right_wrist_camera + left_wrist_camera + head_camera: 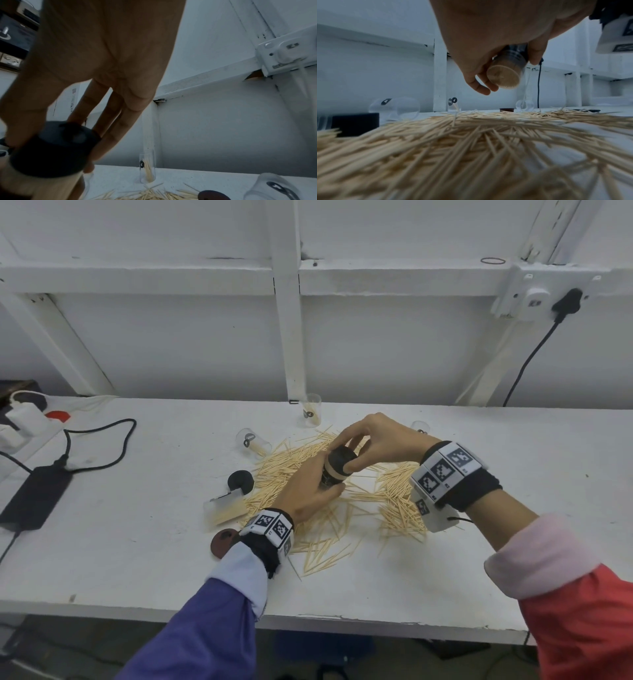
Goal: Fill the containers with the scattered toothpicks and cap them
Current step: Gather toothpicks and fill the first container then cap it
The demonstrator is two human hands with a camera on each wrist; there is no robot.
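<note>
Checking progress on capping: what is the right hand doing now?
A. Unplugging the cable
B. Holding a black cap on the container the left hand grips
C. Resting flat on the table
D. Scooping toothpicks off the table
B: the right hand holds the black cap on the full container gripped by the left hand.

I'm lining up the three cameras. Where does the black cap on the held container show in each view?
Head: black cap at centre, under the right hand.
Left wrist: not clearly seen; only the container bottom shows.
Right wrist: cap at lower left.
Shared landmark: upright clear container by the white post.
</note>
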